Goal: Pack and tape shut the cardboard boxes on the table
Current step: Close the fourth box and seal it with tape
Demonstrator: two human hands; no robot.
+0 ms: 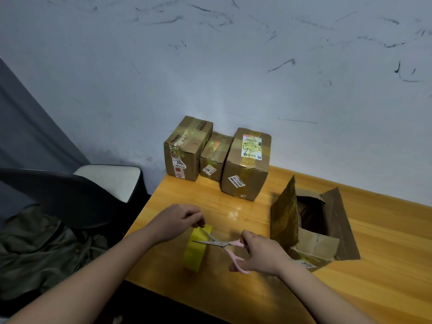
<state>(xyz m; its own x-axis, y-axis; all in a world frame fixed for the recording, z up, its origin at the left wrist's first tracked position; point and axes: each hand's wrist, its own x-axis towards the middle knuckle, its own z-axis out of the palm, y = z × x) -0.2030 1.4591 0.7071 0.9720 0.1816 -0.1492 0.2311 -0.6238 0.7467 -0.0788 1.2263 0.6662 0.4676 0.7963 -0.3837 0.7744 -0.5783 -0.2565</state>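
Near the table's (385,265) front edge, your left hand (177,220) pinches the tape end above the upright, light, sticky tape roll (196,251), your right hand (259,253) grips the stiff scissors (222,243), blades parted, beside the open box (313,230).

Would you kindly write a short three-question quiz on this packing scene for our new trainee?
1. True or false: the scissors are held in the left hand.
2. How many taped boxes stand by the wall?
3. The open box sits: A) left of the tape roll, B) right of it, C) on the chair.

Key
1. False: the right hand grips them, blades open at the roll; the left hand pinches at the roll's top.
2. Three: left box, middle box, right box.
3. B.
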